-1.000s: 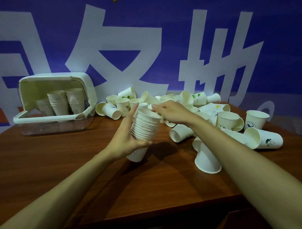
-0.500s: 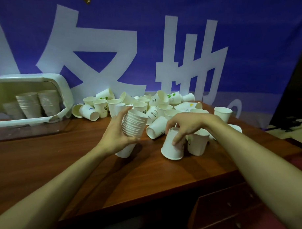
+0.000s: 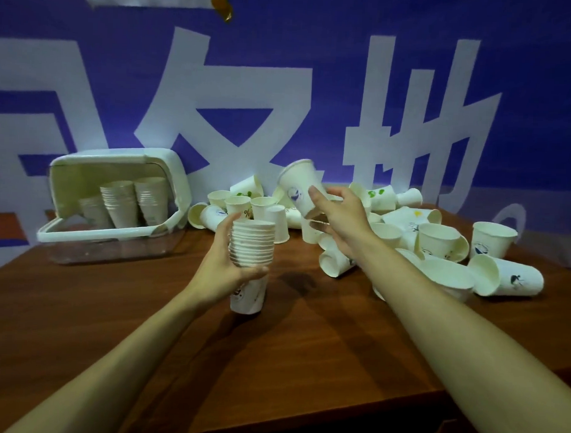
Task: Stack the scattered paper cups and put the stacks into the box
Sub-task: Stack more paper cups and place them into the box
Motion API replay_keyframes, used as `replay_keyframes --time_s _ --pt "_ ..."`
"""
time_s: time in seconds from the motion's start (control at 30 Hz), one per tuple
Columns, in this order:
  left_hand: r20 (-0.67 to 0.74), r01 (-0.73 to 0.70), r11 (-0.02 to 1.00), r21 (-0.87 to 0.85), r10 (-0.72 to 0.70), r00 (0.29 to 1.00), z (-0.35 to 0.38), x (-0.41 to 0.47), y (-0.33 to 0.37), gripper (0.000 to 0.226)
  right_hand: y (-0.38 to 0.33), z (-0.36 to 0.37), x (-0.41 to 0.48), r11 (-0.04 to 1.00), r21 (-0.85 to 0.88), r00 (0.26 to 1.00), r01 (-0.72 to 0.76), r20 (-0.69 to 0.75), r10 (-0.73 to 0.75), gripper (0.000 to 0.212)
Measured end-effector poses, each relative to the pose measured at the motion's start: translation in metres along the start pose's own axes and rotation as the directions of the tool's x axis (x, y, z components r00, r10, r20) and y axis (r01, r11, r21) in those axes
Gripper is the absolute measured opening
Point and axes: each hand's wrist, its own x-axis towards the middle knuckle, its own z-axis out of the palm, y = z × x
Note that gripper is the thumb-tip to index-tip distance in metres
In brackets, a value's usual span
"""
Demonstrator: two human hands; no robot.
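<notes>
My left hand (image 3: 225,266) grips a tall stack of white paper cups (image 3: 252,244) upright just above the wooden table (image 3: 112,307). My right hand (image 3: 337,215) holds a single paper cup (image 3: 296,187) with a blue print in the air, rim up and tilted left, above and to the right of the stack. Several loose cups (image 3: 439,234) lie scattered behind and to the right of my hands. A clear plastic box (image 3: 111,242) with a raised white lid (image 3: 169,167) stands at the back left with three cup stacks (image 3: 126,201) inside.
A blue banner with large white characters (image 3: 236,94) hangs right behind the table. The table's front edge (image 3: 335,422) runs below my forearms, its right corner near my right arm. Bare wood lies between the box and my left hand.
My right hand has picked a cup up from the table and raised it toward the stack. The view has swung back to the left, showing the whole box again.
</notes>
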Motion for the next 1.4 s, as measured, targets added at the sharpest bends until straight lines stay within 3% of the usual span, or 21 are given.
replay_keyframes --time_s 0.07,0.1,0.2,0.3,0.43,0.57,0.67,0.8,0.87,0.97,1.03,1.13,1.23,1.33,1.4 --pt "-0.013 -0.002 1.000 0.028 0.002 1.000 -0.007 0.004 -0.005 0.105 0.000 0.022 0.004 0.969 0.234 0.993 -0.073 0.108 0.048 0.050" --pt "-0.019 -0.009 0.999 0.041 0.010 1.000 -0.009 0.006 -0.008 0.105 0.002 0.033 0.007 0.960 0.268 0.988 -0.086 0.149 0.047 0.048" --pt "-0.037 -0.031 0.999 0.041 0.032 0.999 -0.017 0.016 -0.021 0.108 0.012 0.067 0.012 0.999 0.049 0.969 0.010 0.246 -0.022 0.045" --pt "-0.055 -0.021 0.999 -0.025 0.019 0.998 -0.023 0.021 -0.028 0.105 0.026 0.090 0.017 0.970 -0.183 0.935 0.159 0.344 -0.088 0.047" --pt "-0.033 0.001 0.966 -0.258 -0.010 0.999 -0.035 0.025 -0.036 0.088 0.037 0.099 0.025 0.981 -0.148 0.910 0.126 0.411 -0.055 0.035" --pt "-0.160 0.017 0.920 -0.390 -0.086 0.983 -0.045 0.036 -0.026 0.084 0.033 0.097 0.022 0.982 -0.150 0.840 0.113 0.542 -0.014 0.032" --pt "-0.233 -0.016 0.967 -0.255 -0.046 0.971 -0.044 0.041 -0.016 0.069 0.032 0.089 0.027 0.981 -0.170 0.857 0.095 0.516 0.006 0.040" --pt "-0.222 -0.026 0.994 -0.108 0.002 0.975 -0.038 0.036 -0.016 0.045 0.020 0.060 0.027 0.941 -0.322 0.937 0.108 0.350 0.013 0.034" --pt "-0.228 -0.023 0.993 -0.116 -0.004 0.974 -0.033 0.031 -0.013 0.041 0.017 0.032 0.031 0.799 -0.560 0.959 0.221 0.275 -0.072 0.026" --pt "-0.235 -0.025 0.991 -0.131 -0.006 0.972 -0.026 0.025 -0.012 0.050 0.021 -0.007 0.037 0.374 -0.905 0.975 0.203 0.220 0.004 0.044" --pt "-0.225 -0.024 0.992 -0.128 -0.006 0.974 -0.020 0.021 -0.012 0.062 0.026 -0.024 0.034 0.162 -0.981 0.981 0.111 0.134 0.139 0.065" --pt "-0.207 -0.008 0.999 -0.050 -0.003 0.978 -0.012 0.018 -0.012 0.077 0.038 -0.033 0.024 0.014 -0.997 0.965 0.082 0.083 0.248 0.071" --pt "-0.189 -0.006 1.000 0.022 0.010 0.982 -0.006 0.015 -0.013 0.078 0.044 -0.033 0.018 0.095 -0.991 0.966 0.092 0.112 0.233 0.070" --pt "-0.181 -0.009 0.997 0.077 0.023 0.983 -0.004 0.013 -0.007 0.076 0.038 -0.031 0.018 0.358 -0.930 0.971 0.081 0.155 0.183 0.089" --pt "-0.150 -0.010 0.995 0.098 0.024 0.988 -0.003 0.013 0.000 0.077 0.025 -0.026 0.016 0.545 -0.833 0.986 0.093 0.153 0.067 0.098"
